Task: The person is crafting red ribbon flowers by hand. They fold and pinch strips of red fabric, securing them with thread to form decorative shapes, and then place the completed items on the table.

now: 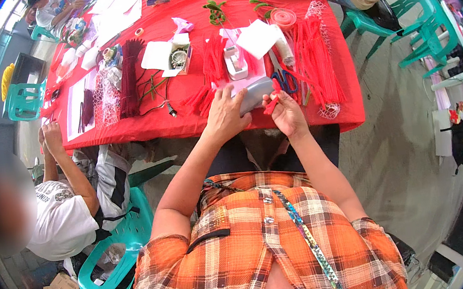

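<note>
My left hand (pixel 227 115) is closed round the near-left end of a smooth grey rounded object (pixel 257 94) at the table's front edge; its exact kind is unclear. Just to its right, my right hand (pixel 288 116) pinches a small red looped piece (pixel 274 101), seemingly bent from fuzzy craft stems. Blue-handled scissors (pixel 284 81) lie just beyond that hand. A white tape dispenser (pixel 235 63) stands beyond the grey object. Bundles of red fuzzy stems (pixel 316 60) lie to the right, with more red stems (pixel 215 60) to the left.
A red-covered table (pixel 183 124) holds an open white box (pixel 178 56), dark stem bundles (pixel 131 76), green twisted stems (pixel 215 12) and a coral ribbon roll (pixel 283 17). A co-worker (pixel 64 203) sits at left. Green chairs (pixel 116 260) stand around; other people sit at the far side.
</note>
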{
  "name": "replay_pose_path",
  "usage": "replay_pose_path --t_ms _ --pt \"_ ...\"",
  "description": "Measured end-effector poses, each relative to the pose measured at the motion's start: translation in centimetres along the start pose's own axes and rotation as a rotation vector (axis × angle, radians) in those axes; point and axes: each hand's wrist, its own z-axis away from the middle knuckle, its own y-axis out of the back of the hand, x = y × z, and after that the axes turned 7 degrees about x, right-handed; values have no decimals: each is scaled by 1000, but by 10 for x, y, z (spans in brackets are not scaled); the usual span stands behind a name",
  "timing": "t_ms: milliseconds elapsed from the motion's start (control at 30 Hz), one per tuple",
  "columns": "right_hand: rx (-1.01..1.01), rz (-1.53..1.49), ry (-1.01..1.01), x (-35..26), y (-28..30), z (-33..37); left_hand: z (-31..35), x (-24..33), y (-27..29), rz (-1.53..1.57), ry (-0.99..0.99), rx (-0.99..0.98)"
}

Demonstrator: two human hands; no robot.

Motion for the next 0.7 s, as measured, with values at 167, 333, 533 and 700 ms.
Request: replay_pose_path --t_ms 167,333,533,700 --pt "53 49 -31 9 -10 2 -3 3 -31 1 -10 -23" --pt "48 52 -37 10 0 -10 -5 2 -36 -10 -80 73" --pt "-62 -80 -123 4 16 -14 -17 8 -27 10 56 -119" --pt "-94 -104 -142 3 5 -18 -13 5 -41 111 117 32"
